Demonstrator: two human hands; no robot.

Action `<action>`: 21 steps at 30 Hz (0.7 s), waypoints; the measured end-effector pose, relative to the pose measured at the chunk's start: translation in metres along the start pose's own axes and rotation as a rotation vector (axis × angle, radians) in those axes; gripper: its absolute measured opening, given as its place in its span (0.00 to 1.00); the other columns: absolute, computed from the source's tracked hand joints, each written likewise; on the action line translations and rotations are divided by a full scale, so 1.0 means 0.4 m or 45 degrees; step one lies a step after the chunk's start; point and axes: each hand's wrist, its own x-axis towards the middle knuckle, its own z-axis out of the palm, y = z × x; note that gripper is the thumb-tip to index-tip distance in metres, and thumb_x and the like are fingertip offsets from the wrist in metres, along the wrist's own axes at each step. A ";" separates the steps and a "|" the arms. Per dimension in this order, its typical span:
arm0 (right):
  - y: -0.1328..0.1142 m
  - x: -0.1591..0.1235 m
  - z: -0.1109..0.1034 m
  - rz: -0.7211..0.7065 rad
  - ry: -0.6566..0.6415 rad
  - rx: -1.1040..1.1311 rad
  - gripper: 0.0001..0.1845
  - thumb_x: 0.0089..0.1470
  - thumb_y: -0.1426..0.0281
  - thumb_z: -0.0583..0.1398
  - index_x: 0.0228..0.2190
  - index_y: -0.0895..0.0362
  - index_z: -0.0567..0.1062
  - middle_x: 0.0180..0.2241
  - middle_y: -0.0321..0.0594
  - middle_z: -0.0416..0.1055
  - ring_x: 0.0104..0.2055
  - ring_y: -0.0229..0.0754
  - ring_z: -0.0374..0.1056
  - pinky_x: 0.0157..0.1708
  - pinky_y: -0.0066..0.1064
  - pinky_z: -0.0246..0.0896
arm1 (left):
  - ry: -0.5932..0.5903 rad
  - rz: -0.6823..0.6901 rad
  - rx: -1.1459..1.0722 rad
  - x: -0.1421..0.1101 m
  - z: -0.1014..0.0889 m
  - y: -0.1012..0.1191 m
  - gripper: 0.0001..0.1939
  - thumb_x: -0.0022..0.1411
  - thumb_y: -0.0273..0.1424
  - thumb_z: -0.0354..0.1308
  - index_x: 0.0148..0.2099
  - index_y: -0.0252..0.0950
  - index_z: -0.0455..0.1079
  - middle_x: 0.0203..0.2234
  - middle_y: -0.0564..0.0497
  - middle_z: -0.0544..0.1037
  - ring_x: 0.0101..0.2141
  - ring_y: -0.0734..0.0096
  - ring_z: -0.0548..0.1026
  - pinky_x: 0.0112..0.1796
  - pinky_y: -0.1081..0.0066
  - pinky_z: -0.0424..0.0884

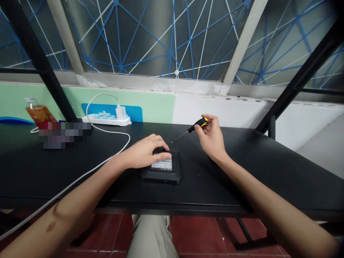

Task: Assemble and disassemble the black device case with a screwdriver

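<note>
A flat black drive case (pixel 176 175) lies on the black table, with a white printed label (pixel 162 164) on the drive inside it. My left hand (pixel 146 150) grips it from the left: the thumb lies across the label and the fingers curl over the far edge, partly hiding that end. In my right hand (pixel 213 138) is a black and yellow screwdriver (pixel 197 124), pinched by the handle between thumb and fingers. Its thin shaft slants down to the left, and the tip is just beyond the case's far right corner, apparently clear of it.
A white power strip (pixel 107 119) with a plugged-in charger (pixel 120 113) stands at the back; its white cable (pixel 128 136) runs across the table to the lower left. An orange drink bottle (pixel 40 113) and a blurred patch are at the left. Black frame posts (pixel 295 77) rise at both sides.
</note>
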 end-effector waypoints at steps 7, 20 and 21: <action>-0.003 -0.005 0.002 -0.024 -0.023 -0.016 0.22 0.56 0.63 0.60 0.51 0.52 0.64 0.41 0.40 0.68 0.37 0.40 0.70 0.43 0.41 0.66 | -0.014 0.004 0.082 -0.002 0.004 -0.004 0.15 0.69 0.43 0.54 0.50 0.41 0.73 0.44 0.48 0.75 0.48 0.61 0.70 0.47 0.63 0.67; -0.026 0.015 -0.004 0.220 0.068 0.501 0.19 0.50 0.68 0.60 0.45 0.49 0.69 0.35 0.36 0.70 0.30 0.36 0.67 0.41 0.38 0.69 | 0.127 -0.017 0.153 -0.002 -0.007 0.008 0.11 0.69 0.33 0.50 0.48 0.39 0.72 0.43 0.48 0.76 0.47 0.61 0.70 0.48 0.61 0.68; -0.031 0.014 -0.004 0.279 0.034 0.579 0.19 0.49 0.69 0.59 0.45 0.50 0.69 0.36 0.36 0.72 0.30 0.36 0.67 0.40 0.38 0.68 | 0.126 -0.010 0.149 -0.002 -0.008 0.009 0.11 0.69 0.33 0.50 0.48 0.39 0.72 0.43 0.48 0.76 0.47 0.61 0.70 0.48 0.61 0.67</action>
